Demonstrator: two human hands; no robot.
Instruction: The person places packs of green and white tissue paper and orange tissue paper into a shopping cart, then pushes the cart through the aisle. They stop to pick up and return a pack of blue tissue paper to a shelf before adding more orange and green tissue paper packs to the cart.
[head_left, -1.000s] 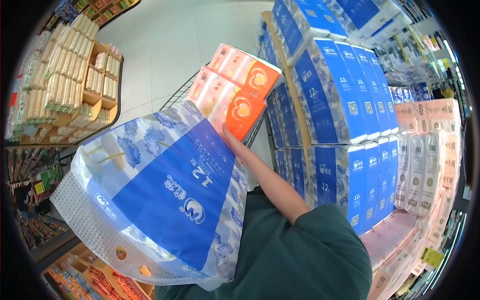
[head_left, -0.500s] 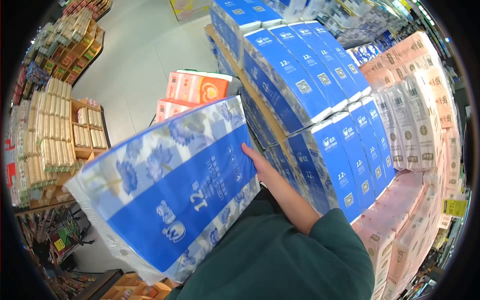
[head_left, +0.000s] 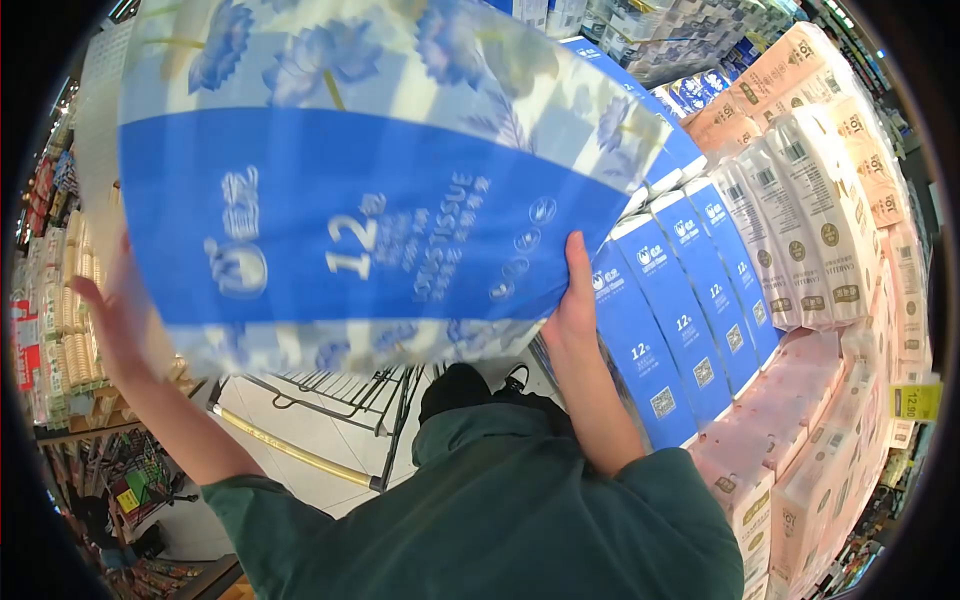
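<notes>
Two bare hands held one big tissue pack (head_left: 370,180) high and close to the camera, filling the upper left of the view. Its wrap was soft, glossy plastic film. A broad blue band ran across the middle with white lettering and a "12", and pale borders printed with blue flowers ran above and below. The shape was a bulging, pillow-like block.

The right hand (head_left: 572,310) clamped the pack's lower right end, fingers (head_left: 577,262) together and stretched up the film. The left hand (head_left: 115,320) was motion-blurred against the lower left end. It was pressed to the wrap, but whether its fingers curled or lay flat could not be told. So the pack sat between the two hands, above both wrists.

To the right, the shelf (head_left: 800,440) carried upright blue tissue packs (head_left: 680,320) in tight rows, with pink-and-white roll packs (head_left: 830,220) just beside them toward its right edge. A wire cart (head_left: 350,385) stood below the pack, and dark green sleeves (head_left: 520,510) showed at the bottom.
</notes>
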